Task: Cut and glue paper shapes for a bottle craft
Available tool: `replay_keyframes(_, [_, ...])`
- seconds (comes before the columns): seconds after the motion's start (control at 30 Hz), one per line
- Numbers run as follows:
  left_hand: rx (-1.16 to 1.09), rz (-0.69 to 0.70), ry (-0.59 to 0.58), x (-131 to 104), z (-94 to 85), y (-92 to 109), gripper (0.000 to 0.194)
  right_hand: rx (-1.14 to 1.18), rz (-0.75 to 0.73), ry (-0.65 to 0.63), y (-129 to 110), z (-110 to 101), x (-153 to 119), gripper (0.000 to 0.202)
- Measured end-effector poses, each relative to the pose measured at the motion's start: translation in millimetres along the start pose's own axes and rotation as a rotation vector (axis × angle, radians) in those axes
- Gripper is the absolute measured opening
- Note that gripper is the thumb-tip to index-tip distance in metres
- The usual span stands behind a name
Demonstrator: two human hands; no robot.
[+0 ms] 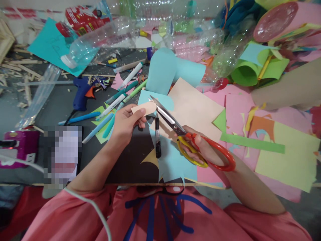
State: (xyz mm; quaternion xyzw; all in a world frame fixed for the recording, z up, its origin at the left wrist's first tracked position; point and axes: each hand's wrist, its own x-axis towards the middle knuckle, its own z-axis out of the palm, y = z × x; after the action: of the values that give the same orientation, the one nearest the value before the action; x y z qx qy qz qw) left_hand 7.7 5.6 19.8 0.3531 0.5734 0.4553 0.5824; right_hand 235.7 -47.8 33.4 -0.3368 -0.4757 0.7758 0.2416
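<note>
Pinched between the thumb and fingers of my left hand [126, 122] is a small peach paper strip [144, 109] with a rounded right end. My right hand [200, 149] grips a pair of scissors [173, 124] with one red and one yellow handle loop. The blades point up and left, their tips just at the strip's rounded end and slightly apart. Below the blades a black pen [157, 137] lies on light blue paper [173, 164]. A larger peach sheet [193, 103] lies behind the scissors.
Several markers [110, 107] and a blue glue gun [81, 93] lie to the left, near a phone [62, 154] with a blurred screen. Clear plastic bottles [102, 36] line the back. Pink, green and yellow paper scraps [288, 160] cover the right side. A white cable [92, 204] crosses lower left.
</note>
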Motion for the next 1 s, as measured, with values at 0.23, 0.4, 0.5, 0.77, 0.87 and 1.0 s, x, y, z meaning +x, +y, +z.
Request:
replay_keyframes(0.23, [-0.006,0.023,0.045,3,-1.9,-1,0.018,-0.026,0.026,0.019,-3,1,0,0.054])
replay_keyframes(0.4, [-0.039,0.062,0.051,6,-4.6,-4,0.014,-0.034,0.025,0.009,-3,0,-1,0.052])
replay_keyframes(0.5, [-0.050,0.076,0.053,8,-6.0,-5,0.016,-0.044,0.033,-0.001,-4,-1,-2,0.051])
replay_keyframes(0.77, [-0.046,0.096,0.072,11,-7.6,-7,0.015,-0.025,0.093,0.009,-6,0,-2,0.051])
replay_keyframes(0.87, [-0.048,0.093,0.083,12,-7.9,-8,0.014,-0.031,0.111,0.020,-4,-1,-3,0.050])
replay_keyframes(1.0, [-0.039,0.087,0.100,14,-8.7,-9,0.017,-0.041,0.127,0.014,-2,-2,-3,0.051])
